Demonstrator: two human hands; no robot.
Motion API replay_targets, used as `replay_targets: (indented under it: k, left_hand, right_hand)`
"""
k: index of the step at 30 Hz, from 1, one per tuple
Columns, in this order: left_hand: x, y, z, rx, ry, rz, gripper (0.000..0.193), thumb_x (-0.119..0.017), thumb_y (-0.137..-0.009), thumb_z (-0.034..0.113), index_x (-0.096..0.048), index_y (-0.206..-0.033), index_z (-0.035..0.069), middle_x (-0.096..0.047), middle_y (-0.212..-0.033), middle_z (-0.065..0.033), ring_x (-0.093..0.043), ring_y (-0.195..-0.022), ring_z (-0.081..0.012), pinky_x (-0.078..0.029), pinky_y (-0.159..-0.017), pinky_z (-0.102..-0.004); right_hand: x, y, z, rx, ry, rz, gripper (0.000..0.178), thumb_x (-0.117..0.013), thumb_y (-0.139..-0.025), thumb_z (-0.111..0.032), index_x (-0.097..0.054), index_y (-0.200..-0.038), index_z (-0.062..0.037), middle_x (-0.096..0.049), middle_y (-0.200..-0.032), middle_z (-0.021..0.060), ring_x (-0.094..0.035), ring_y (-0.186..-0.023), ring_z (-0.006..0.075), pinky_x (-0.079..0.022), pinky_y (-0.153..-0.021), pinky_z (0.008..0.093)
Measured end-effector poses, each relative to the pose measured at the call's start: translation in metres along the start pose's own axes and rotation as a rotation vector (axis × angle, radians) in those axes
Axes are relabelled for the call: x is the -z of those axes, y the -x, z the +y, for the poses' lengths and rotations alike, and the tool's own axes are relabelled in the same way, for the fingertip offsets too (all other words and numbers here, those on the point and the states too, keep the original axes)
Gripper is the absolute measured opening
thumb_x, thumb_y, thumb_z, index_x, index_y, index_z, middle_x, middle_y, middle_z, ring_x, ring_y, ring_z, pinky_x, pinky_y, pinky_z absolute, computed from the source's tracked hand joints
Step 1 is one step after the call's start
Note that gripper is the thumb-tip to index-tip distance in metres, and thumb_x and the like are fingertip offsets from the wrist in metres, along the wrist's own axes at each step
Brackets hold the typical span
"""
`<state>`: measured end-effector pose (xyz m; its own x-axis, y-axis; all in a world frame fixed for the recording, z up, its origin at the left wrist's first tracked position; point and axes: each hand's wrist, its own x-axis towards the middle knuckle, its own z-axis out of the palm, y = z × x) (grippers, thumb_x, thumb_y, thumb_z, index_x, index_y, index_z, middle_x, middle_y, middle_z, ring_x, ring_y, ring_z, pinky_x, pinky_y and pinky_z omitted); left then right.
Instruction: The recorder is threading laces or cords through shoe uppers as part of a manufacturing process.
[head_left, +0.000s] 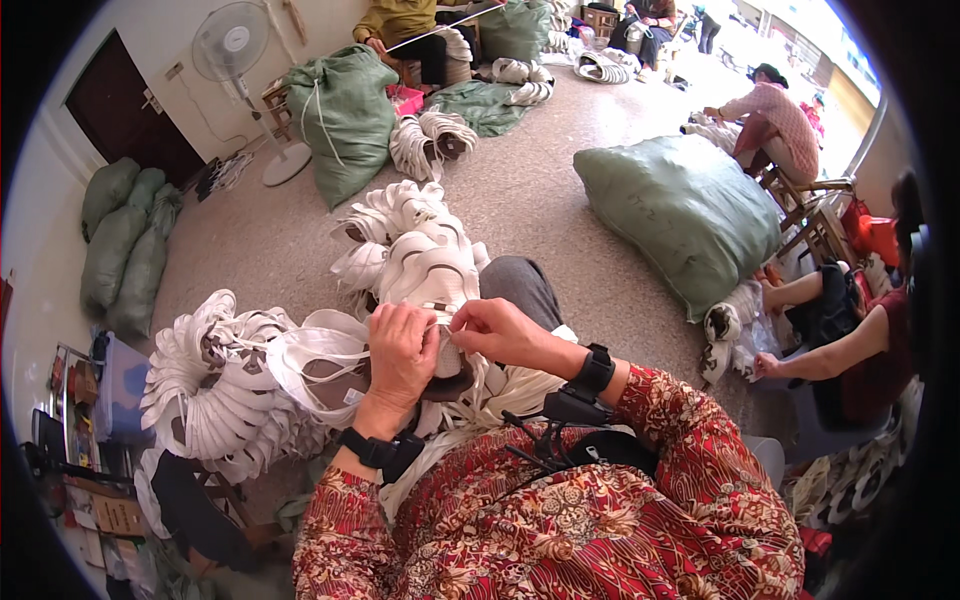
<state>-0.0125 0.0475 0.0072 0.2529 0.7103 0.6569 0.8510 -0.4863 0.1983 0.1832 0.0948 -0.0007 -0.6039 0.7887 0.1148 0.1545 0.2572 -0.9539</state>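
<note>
Between my hands, over my lap, lies a white shoe upper (428,262) with wavy side panels and a dark brown lining at its opening. My left hand (397,358) is closed at its lace area, fingers curled in a pinch. From the other side my right hand (503,333) pinches with thumb and forefinger at a white shoelace (441,320) that runs between the two hands. What sits exactly between the fingertips is small and partly hidden. Just left of my left hand, another white upper (318,362) shows loose laces and a brown inside.
Nested white uppers (225,385) curve along my left; more (400,205) lie ahead. Large green sacks (680,215) (345,120) stand on the floor. A white fan (232,45) is at the far left. Co-workers sit at the right and back, one arm (830,358) reaching near other uppers.
</note>
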Motion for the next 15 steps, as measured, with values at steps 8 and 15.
replay_targets:
  k: [8,15]
  left_hand:
    - [0.009,0.01,-0.008,0.118,0.109,0.01,0.02,-0.07,-0.079,0.002,-0.062,-0.097,0.006,-0.061,-0.095,-0.0091,-0.059,-0.095,-0.0312,-0.045,-0.088,-0.0454]
    - [0.024,0.011,0.001,0.156,-0.009,0.07,0.018,-0.07,-0.081,0.007,-0.064,-0.099,0.006,-0.06,-0.101,-0.0088,-0.058,-0.099,-0.0302,-0.039,-0.103,-0.0505]
  right_hand:
    - [-0.008,-0.01,0.0,0.103,0.262,0.003,0.013,-0.069,-0.083,-0.011,-0.065,-0.086,0.0009,-0.065,-0.068,0.0112,-0.063,-0.059,0.0202,-0.047,-0.055,0.034]
    - [-0.003,-0.004,-0.015,0.542,0.656,0.136,0.012,-0.064,-0.08,-0.01,-0.055,-0.083,-0.0024,-0.064,-0.073,0.0141,-0.065,-0.071,0.0365,-0.048,-0.063,0.0469]
